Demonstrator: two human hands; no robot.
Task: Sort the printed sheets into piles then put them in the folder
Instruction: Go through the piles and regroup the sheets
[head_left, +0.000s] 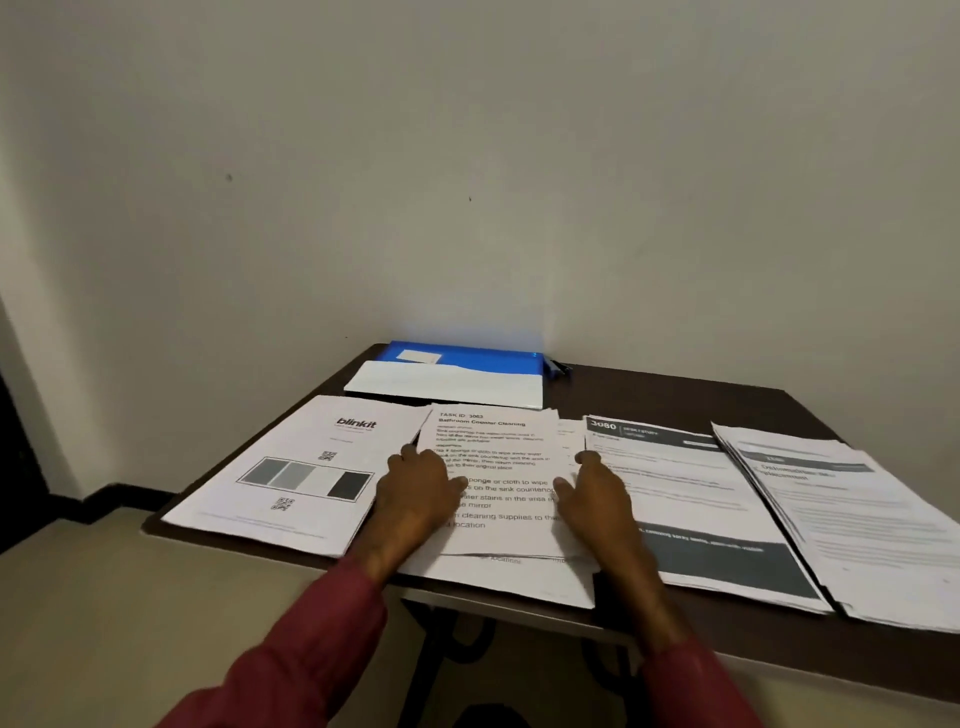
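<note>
Two red sleeves (311, 649) at the near edge of one dark tabletop (649, 395); four piles of printed sheets (701, 493) in a row; one blue folder (493, 361) behind, against the wall; left hand (415, 493) and right hand (597, 499) flat on the second pile (493, 441) from the left, both grips released.

Dark brown bench (649, 395), left edge: white printed sheet (291, 483), brand "blinkit" at top; two QR codes below. Near edge, middle: top white sheet of middle pile (498, 457), heading "TASK ID: 3063" (last digit unsure), "Bathroom Counter Cleaning"; further down "sponge or cloth to wipe", "sink countertop", "cleaning supplies", "location". Just right: white sheet with dark header band (691, 499), number "3080". Right edge: rightmost white paper pile (857, 519), print too blurred.
</note>
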